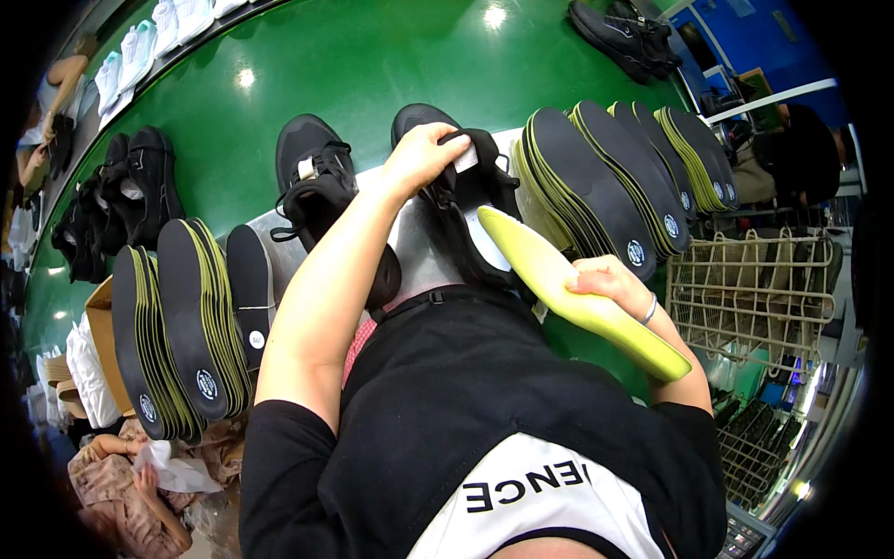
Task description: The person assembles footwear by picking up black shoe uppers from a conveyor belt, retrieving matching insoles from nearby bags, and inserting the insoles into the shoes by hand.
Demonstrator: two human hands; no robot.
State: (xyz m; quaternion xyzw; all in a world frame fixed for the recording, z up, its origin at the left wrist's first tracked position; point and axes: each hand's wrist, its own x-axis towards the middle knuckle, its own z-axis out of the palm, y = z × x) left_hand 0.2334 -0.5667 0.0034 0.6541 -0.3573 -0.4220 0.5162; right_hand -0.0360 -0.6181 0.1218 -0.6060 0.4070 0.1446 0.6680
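My left hand [419, 160] is closed on the tongue of a black shoe [449, 222], pulling it back so the pale inside shows. In my right hand [610, 281] is an insole [549, 277], its yellow-green underside facing up. The insole's tip reaches over the shoe's opening; whether it touches the shoe I cannot tell. Left of my left hand stands the other black shoe [315, 177], laces loose. Both shoes rest on a grey metal sheet [410, 244] at the edge of the green table.
Stacks of dark insoles stand on the right [582, 177] and left [168, 326]. Black shoes [140, 186] sit at the far left, another pair [626, 39] at the far right. White shoes [130, 58] line a far belt. A wire rack [750, 298] stands right; co-workers [126, 494] sit at left.
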